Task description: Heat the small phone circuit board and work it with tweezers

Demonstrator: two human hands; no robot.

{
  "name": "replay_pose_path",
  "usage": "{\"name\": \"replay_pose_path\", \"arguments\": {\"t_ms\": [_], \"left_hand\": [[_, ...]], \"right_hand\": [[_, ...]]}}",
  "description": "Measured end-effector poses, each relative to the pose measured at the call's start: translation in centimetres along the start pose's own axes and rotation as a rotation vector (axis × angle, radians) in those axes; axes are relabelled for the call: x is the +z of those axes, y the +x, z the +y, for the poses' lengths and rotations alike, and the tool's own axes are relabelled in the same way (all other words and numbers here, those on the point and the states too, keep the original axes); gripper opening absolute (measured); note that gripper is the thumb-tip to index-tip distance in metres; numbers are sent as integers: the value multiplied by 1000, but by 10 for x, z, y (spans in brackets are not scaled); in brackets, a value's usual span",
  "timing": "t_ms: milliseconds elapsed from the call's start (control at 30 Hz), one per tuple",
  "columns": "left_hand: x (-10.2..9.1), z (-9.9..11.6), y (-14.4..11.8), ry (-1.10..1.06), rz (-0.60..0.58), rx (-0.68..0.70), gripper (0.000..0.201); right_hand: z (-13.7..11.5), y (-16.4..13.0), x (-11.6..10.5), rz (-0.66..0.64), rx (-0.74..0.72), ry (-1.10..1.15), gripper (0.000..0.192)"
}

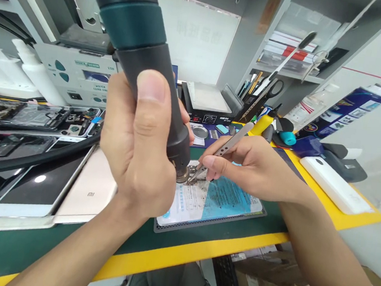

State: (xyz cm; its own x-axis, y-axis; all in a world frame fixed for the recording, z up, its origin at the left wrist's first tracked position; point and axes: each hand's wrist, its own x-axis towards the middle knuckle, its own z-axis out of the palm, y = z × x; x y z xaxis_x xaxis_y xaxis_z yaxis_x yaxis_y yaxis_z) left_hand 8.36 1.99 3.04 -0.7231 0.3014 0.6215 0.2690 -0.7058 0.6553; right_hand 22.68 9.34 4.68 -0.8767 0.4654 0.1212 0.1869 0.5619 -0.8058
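Green matting (221, 231) spreads under it all, and the left hand (140, 132) wraps firmly around the hot-air handle (135, 24), nozzle (182, 176) down! Over comes the line of the tweezers (231, 143), pinched in the right hand (246, 165), slanting down-left to the small circuit board (193, 183) on the blue-and-white sheet (232, 196). Nozzle sits just beside their tips (touching the board? can't tell), right fingers nearer the board.

Bright, soft light puts round glare on the dark phone screen (46, 172); wide-angle distortion stretches the edges.
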Motion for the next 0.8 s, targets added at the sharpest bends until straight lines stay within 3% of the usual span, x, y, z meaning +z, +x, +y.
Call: {"name": "replay_pose_path", "arguments": {"t_ms": [200, 400, 633, 800], "left_hand": [[-1, 7, -5, -15, -28, -39, 34], [-4, -7, -1, -60, -53, 6, 36], [-3, -2, -5, -22, -59, -35, 33], [-8, -6, -2, -29, -86, 13, 35]], "right_hand": [[1, 0, 0, 0, -6, 9, 21], [1, 0, 0, -4, -20, 16, 18], [1, 0, 1, -17, -17, 18, 17], [1, 0, 1, -17, -35, 16, 15]]}}
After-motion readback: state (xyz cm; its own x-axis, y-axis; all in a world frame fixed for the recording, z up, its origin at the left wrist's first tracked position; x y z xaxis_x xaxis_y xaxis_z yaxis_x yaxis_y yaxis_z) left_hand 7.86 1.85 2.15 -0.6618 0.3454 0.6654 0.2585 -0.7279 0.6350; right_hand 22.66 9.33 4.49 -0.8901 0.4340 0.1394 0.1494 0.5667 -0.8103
